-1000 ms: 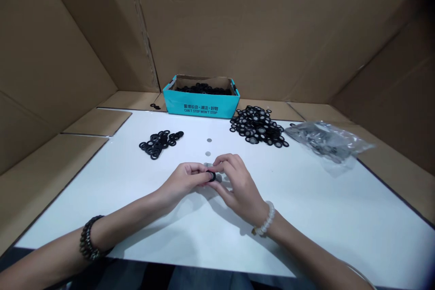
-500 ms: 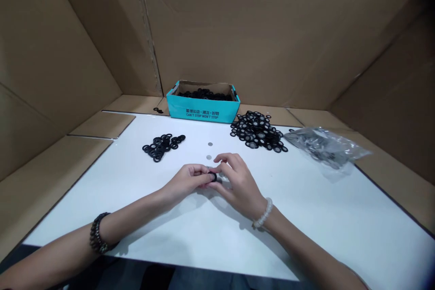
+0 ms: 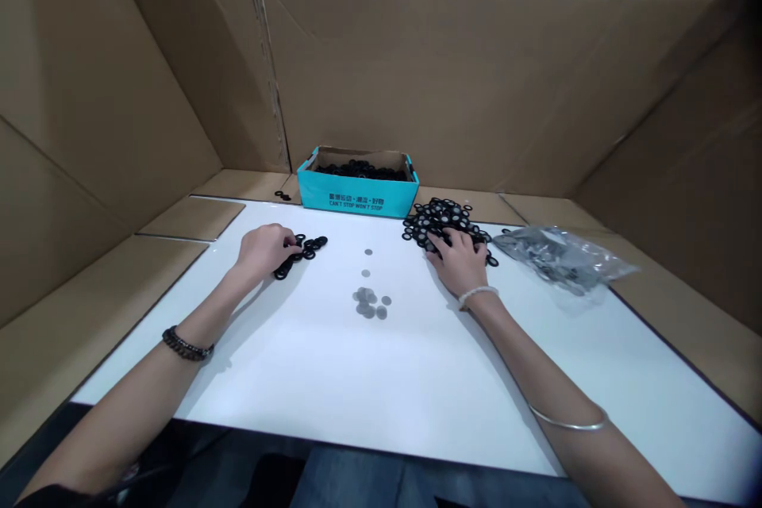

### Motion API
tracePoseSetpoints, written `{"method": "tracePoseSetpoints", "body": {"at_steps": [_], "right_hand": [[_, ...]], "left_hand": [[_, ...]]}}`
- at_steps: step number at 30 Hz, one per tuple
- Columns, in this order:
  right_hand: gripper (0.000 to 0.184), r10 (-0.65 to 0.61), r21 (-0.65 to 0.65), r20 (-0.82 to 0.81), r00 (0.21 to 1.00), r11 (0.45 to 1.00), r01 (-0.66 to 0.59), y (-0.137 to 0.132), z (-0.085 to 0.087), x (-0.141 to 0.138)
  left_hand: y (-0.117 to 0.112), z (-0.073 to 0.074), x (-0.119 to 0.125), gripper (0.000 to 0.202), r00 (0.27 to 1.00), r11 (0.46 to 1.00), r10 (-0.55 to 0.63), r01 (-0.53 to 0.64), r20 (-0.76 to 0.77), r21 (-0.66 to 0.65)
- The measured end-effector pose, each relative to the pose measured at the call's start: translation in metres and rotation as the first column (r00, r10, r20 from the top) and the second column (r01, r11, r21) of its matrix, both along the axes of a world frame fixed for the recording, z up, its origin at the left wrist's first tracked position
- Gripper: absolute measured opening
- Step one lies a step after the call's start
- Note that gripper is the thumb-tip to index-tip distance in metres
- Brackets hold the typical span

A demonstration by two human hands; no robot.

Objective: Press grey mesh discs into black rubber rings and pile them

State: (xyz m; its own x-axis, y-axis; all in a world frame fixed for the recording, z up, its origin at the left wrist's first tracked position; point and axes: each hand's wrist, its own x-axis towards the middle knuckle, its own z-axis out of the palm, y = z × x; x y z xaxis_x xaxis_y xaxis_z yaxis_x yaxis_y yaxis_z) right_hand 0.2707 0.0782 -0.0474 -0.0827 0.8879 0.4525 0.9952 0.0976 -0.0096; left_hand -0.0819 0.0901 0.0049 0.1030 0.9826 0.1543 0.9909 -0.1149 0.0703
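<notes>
My left hand (image 3: 265, 248) is at the small heap of black rings (image 3: 309, 246) on the left, its thumb and fingertips pinched on a black ring at the heap's edge. The hand covers part of that heap. On the right, my right hand (image 3: 461, 262) rests with fingers spread on the front of a larger pile of black rings with grey discs in them (image 3: 440, 214). Between the hands, several loose grey discs (image 3: 366, 300) lie on the white table.
A turquoise box (image 3: 357, 194) holding many black rings stands at the back. A clear plastic bag (image 3: 563, 258) of grey pieces lies at the right. Cardboard walls (image 3: 446, 79) enclose the white tabletop (image 3: 333, 381). A few rings (image 3: 282, 195) lie at the back left.
My hands were together at the middle, on a black ring. They have moved apart, the left to the left heap and the right to the right pile, uncovering the grey discs.
</notes>
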Motion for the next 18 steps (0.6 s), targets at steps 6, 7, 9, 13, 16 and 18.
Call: {"method": "tracePoseSetpoints", "body": {"at_steps": [6, 7, 9, 13, 16, 18], "right_hand": [[0.025, 0.306, -0.052, -0.146, 0.941, 0.947, -0.316, -0.027, 0.014, -0.042], [0.023, 0.375, -0.093, -0.199, 0.905, 0.912, -0.399, -0.032, 0.015, -0.049], [0.019, 0.468, -0.156, -0.298, 0.832, 0.836, -0.526, -0.040, 0.016, -0.062], [0.016, 0.476, -0.211, -0.406, 0.780, 0.782, -0.587, -0.049, 0.014, -0.075], [0.009, 0.466, -0.217, -0.450, 0.761, 0.770, -0.600, -0.048, 0.010, -0.078], [0.005, 0.445, -0.207, -0.505, 0.739, 0.769, -0.605, -0.046, 0.008, -0.079]], "left_hand": [[0.001, 0.000, 0.000, 0.021, 0.997, 0.999, 0.045, -0.046, 0.064, 0.009], [0.001, 0.001, 0.000, 0.021, 0.995, 0.998, 0.056, -0.056, 0.085, 0.006], [0.001, 0.003, -0.002, 0.022, 0.987, 0.997, 0.075, -0.075, 0.141, -0.005], [0.000, 0.005, -0.001, 0.020, 0.962, 0.997, 0.054, -0.067, 0.267, 0.038], [-0.003, 0.002, 0.008, 0.019, 0.903, 0.995, -0.043, 0.002, 0.427, 0.097], [-0.006, -0.002, 0.017, 0.021, 0.831, 0.994, -0.103, 0.065, 0.546, 0.089]]}}
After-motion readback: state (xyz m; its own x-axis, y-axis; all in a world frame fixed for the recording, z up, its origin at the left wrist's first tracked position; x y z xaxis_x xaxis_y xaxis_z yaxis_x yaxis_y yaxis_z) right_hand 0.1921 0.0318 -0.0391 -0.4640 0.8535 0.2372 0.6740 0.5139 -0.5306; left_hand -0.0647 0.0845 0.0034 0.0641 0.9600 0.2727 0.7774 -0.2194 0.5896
